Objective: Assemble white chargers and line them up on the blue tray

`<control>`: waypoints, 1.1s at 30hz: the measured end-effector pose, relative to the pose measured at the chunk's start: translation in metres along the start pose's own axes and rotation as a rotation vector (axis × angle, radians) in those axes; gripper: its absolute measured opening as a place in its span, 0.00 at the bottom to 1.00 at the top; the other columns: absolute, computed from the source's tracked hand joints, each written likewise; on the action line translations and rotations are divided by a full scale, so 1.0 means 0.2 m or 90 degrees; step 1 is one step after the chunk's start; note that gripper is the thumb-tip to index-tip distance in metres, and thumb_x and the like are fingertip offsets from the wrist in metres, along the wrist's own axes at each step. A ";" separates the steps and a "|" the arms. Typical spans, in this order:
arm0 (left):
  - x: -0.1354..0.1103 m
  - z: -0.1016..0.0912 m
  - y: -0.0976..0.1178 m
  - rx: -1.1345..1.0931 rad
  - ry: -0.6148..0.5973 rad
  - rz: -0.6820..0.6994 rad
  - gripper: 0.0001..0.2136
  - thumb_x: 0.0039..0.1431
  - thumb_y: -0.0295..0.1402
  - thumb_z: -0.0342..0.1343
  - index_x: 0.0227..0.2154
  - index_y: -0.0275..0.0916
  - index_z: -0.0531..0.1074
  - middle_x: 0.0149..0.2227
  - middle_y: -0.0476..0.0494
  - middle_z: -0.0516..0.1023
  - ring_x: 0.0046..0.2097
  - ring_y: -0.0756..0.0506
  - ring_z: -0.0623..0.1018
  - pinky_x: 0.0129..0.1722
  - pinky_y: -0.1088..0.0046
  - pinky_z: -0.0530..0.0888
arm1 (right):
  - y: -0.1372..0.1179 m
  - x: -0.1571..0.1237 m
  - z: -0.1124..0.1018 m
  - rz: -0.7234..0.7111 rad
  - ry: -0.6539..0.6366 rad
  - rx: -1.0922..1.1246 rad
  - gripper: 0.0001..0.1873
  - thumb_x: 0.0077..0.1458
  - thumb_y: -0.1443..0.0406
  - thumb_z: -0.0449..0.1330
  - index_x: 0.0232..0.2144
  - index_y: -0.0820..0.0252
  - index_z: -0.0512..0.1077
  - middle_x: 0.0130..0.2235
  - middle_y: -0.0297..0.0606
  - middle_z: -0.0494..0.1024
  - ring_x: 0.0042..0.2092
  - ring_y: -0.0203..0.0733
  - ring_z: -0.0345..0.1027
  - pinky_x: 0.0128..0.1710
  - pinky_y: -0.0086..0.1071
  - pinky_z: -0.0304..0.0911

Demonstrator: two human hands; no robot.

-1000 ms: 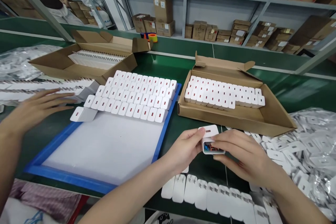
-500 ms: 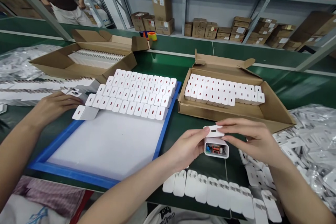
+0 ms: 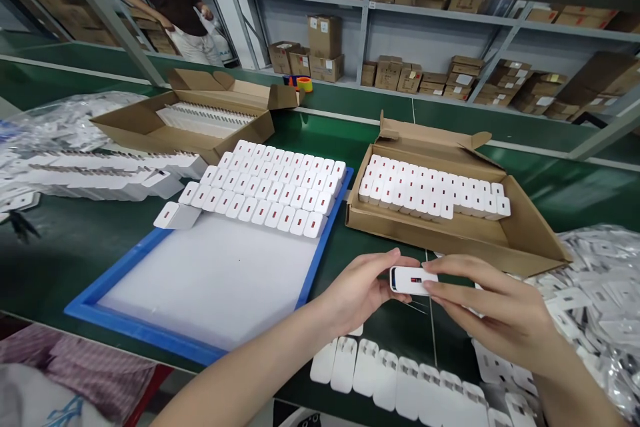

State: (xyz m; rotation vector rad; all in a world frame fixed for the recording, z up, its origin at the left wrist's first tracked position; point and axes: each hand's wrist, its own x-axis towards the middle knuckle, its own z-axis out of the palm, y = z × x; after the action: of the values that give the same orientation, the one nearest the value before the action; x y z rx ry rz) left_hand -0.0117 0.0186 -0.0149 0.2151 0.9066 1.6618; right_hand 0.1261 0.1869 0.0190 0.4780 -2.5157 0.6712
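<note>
My left hand [image 3: 357,290] and right hand [image 3: 493,313] each keep a closed grip on the small white plastic charger [image 3: 411,280]; open-ended before, it is now closed up.

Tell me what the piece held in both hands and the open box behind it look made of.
Charger piece: likely moulded plastic, glossy white, judging by its smooth sheen and rounded corners. Open box: cardboard, matt brown, with folded flaps and torn edges.

Bare forearms [image 3: 240,380]; bare left hand [image 3: 357,293], right hand [image 3: 500,317].
</note>
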 end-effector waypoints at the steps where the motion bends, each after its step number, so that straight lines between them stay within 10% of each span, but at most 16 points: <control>1: 0.00 0.00 0.00 0.006 -0.003 0.002 0.20 0.55 0.46 0.65 0.40 0.32 0.81 0.39 0.38 0.77 0.40 0.45 0.74 0.38 0.71 0.72 | 0.00 0.00 0.01 -0.004 -0.001 -0.007 0.22 0.57 0.79 0.59 0.51 0.59 0.74 0.51 0.47 0.75 0.53 0.47 0.72 0.47 0.38 0.74; 9: -0.02 0.01 0.00 0.065 -0.008 0.042 0.19 0.51 0.43 0.68 0.42 0.35 0.81 0.41 0.38 0.79 0.42 0.45 0.75 0.42 0.69 0.71 | -0.01 0.00 0.02 -0.011 -0.014 -0.041 0.23 0.58 0.78 0.59 0.54 0.58 0.72 0.52 0.48 0.75 0.53 0.49 0.71 0.49 0.40 0.73; 15: -0.02 0.00 -0.02 0.237 0.025 0.127 0.26 0.54 0.50 0.63 0.49 0.36 0.77 0.48 0.37 0.78 0.39 0.46 0.77 0.46 0.63 0.73 | 0.02 -0.01 0.05 0.392 -0.016 0.188 0.20 0.61 0.59 0.61 0.55 0.52 0.68 0.50 0.44 0.77 0.46 0.45 0.77 0.42 0.34 0.78; 19: -0.03 0.01 -0.02 0.284 0.002 0.174 0.24 0.59 0.50 0.58 0.48 0.35 0.76 0.51 0.35 0.75 0.40 0.46 0.76 0.43 0.67 0.75 | 0.04 0.02 0.08 0.504 -0.016 0.355 0.17 0.60 0.55 0.63 0.47 0.57 0.73 0.43 0.45 0.80 0.44 0.47 0.78 0.40 0.35 0.78; 33: -0.08 0.01 -0.03 0.445 -0.032 0.220 0.18 0.69 0.43 0.47 0.53 0.44 0.74 0.50 0.40 0.71 0.41 0.48 0.73 0.41 0.71 0.74 | 0.01 0.03 0.09 0.507 -0.019 0.535 0.13 0.58 0.60 0.65 0.45 0.57 0.74 0.40 0.42 0.79 0.42 0.44 0.75 0.44 0.37 0.73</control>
State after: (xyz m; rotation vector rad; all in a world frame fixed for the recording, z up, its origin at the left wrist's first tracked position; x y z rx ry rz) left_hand -0.0005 0.0053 -0.0115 0.9253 1.4481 1.5739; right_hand 0.1143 0.1776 0.0077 -0.3072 -2.2907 2.0377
